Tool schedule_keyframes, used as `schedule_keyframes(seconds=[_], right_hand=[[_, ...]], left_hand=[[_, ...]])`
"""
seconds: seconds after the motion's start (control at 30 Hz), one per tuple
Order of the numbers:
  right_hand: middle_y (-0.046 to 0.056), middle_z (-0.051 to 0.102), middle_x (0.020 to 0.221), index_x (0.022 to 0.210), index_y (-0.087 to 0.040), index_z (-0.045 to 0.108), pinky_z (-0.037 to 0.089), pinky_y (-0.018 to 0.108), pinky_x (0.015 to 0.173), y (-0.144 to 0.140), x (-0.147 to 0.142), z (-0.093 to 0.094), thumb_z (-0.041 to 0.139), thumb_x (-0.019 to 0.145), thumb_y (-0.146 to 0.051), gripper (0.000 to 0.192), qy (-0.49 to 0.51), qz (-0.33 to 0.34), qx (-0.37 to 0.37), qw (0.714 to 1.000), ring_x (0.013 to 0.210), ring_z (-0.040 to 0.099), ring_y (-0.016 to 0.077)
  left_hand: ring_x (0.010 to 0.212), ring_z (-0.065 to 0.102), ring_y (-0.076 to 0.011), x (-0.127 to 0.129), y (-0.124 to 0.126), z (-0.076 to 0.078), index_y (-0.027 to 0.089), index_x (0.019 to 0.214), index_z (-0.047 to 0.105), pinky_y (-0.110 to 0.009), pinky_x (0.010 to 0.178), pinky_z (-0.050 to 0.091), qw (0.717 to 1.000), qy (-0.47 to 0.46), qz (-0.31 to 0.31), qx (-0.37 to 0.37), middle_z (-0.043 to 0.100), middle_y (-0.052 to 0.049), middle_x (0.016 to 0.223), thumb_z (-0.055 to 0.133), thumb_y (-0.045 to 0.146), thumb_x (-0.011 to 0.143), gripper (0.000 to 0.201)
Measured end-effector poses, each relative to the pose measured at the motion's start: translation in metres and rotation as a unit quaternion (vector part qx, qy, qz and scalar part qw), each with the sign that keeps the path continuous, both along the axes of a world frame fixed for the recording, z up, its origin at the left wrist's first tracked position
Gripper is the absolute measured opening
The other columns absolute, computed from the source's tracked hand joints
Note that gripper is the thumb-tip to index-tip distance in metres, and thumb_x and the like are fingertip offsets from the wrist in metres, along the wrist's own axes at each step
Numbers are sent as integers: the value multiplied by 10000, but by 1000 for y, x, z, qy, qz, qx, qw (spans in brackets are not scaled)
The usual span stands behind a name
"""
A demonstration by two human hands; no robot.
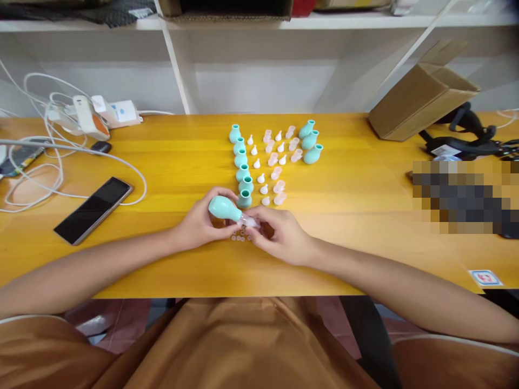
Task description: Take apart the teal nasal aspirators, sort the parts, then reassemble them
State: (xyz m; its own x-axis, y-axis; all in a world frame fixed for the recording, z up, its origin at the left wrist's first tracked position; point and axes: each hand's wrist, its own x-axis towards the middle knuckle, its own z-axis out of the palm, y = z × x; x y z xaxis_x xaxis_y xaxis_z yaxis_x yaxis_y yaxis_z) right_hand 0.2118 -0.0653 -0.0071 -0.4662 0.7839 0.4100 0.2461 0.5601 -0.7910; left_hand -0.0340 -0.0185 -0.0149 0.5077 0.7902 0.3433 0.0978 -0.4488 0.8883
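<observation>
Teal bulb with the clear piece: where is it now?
In the head view, just left of centre, the teal bulb is held between the left hand and right hand, beside the left column's nearest bulb.

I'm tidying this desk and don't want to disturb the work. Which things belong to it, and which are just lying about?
Seemingly part of the work:
- turquoise bulb in the left hand
- clear piece at the right hand
- other turquoise bulbs
- white pieces
- pale pink pieces
- small discs

Apparently just lying about:
- phone
- white adapter
- cardboard box
- sticker
</observation>
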Motion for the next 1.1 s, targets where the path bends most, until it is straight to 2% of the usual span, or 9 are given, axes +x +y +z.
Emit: schedule_keyframes(seconds=[0.13,0.3,0.47,0.6,0.7,0.77,0.93,1.1], right_hand=[[4,713,832,1160,-198,696,478,223,569,1,0,0,643,1037,-230,138,-4,-7,11,1000,599,567,109],[19,737,860,1156,-194,700,477,227,559,1,-1,-1,648,1035,-243,141,-4,-14,9,1000,592,578,109],[29,762,869,1139,-199,711,507,238,577,-1,0,0,676,1026,-253,130,4,0,-8,1000,629,624,127],[37,770,885,1144,-187,710,552,241,595,0,1,-2,664,1031,-261,142,50,45,-89,994,636,675,125],[34,753,868,1156,-172,692,570,227,573,3,1,-4,676,1041,-309,179,100,79,-181,975,631,691,118],[29,742,861,1149,-168,686,563,212,548,4,2,-4,707,1029,-331,204,119,88,-214,966,625,684,109],[22,742,871,1179,-169,704,587,221,571,7,3,-1,751,998,-325,244,135,87,-212,964,630,678,103],[18,740,863,1177,-170,704,592,225,575,6,4,-1,730,994,-288,219,130,79,-200,968,627,681,104]], left_hand=[[956,717,-170,1,1,-1,232,1259,610,-300,861,616,1000,-2,2,-6,707,-50,1152,902,252,839,511],[825,715,-160,1,3,-2,232,1243,595,-289,740,633,995,-29,-46,-82,717,-21,1015,950,367,825,565],[849,726,-170,0,6,5,210,1129,664,-267,715,619,995,-18,-18,-96,740,-31,1012,1028,435,728,587],[832,729,-166,-1,6,7,198,1107,682,-256,706,618,994,-11,-27,-103,754,-33,991,1030,462,722,583],[833,720,-157,-1,6,5,194,1116,678,-249,703,619,994,-25,-40,-97,744,-39,1012,1009,450,760,549],[849,719,-155,0,6,3,196,1135,673,-247,709,623,994,-31,-51,-94,735,-46,1043,985,432,798,517],[907,718,-155,3,5,2,208,1176,662,-262,792,639,993,-51,-74,-80,711,-49,1070,916,381,885,423],[855,688,-137,2,3,11,211,1167,656,-246,765,609,992,-40,-83,-92,688,-36,1039,879,309,920,347]])
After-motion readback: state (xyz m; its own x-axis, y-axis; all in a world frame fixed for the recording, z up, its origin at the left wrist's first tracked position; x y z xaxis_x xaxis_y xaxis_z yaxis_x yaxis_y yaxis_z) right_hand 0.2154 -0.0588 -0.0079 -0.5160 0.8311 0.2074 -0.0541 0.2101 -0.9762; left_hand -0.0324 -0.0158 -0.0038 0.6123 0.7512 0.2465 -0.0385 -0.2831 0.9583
